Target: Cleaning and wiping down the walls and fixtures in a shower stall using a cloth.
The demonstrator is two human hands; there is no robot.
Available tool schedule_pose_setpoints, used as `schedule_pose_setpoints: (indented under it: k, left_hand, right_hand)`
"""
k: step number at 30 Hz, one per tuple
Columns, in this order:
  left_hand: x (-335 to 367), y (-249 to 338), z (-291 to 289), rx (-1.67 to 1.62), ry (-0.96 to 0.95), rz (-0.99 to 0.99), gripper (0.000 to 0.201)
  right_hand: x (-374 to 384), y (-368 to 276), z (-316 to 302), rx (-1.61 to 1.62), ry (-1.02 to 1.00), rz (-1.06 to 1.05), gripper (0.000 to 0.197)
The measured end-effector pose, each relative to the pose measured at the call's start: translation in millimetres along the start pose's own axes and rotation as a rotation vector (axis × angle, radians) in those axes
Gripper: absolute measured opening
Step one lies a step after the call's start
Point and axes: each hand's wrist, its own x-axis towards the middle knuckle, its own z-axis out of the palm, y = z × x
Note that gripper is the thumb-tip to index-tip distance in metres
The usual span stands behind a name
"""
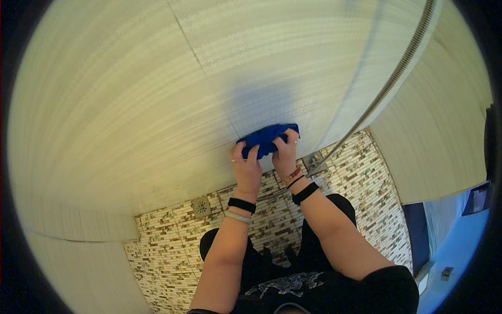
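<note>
A bunched blue cloth (264, 139) is pressed against the pale tiled wall (172, 120) in front of me, low down above the floor. My left hand (247, 170) grips the cloth's left end with curled fingers. At its right end my right hand (285, 153) clasps it, fingertips bent over the fabric. Both hands sit close together, with the cloth spanning between them. Folds hide parts of the fingers.
A ribbed metal hose (389, 86) hangs from the upper right down to the floor. Two drain grates, one left (201, 207) and one right (315, 162), lie in the mosaic-patterned floor (167, 251). A blue door (455, 261) stands at the lower right.
</note>
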Motion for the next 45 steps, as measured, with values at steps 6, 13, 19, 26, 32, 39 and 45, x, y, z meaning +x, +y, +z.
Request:
schedule_pose_setpoints:
  k: [6, 13, 19, 26, 32, 39, 45]
  left_hand:
    - [2, 19, -2, -0.069, -0.103, -0.128, 0.05]
    - [90, 68, -44, -0.065, 0.126, 0.045, 0.055]
    - [138, 86, -35, -0.145, 0.362, 0.15, 0.044]
    - [85, 60, 10, -0.005, 0.036, 0.278, 0.037]
    - [25, 56, 50, 0.052, -0.331, 0.224, 0.032]
    - [47, 83, 39, -0.108, -0.287, 0.132, 0.04]
    - [138, 136, 8, -0.267, 0.013, 0.212, 0.048]
  right_hand:
    - [-7, -1, -15, 0.05, -0.081, 0.162, 0.037]
    - [91, -47, -55, 0.181, 0.203, 0.024, 0.04]
    - [144, -75, -71, 0.186, 0.187, -0.179, 0.034]
    - [68, -8, -29, 0.016, 0.239, 0.082, 0.033]
    - [-10, 36, -17, 0.083, 0.183, 0.496, 0.039]
    - [21, 24, -44, 0.094, 0.232, 0.508, 0.039]
    - [144, -16, -100, 0.126, 0.443, 0.181, 0.049]
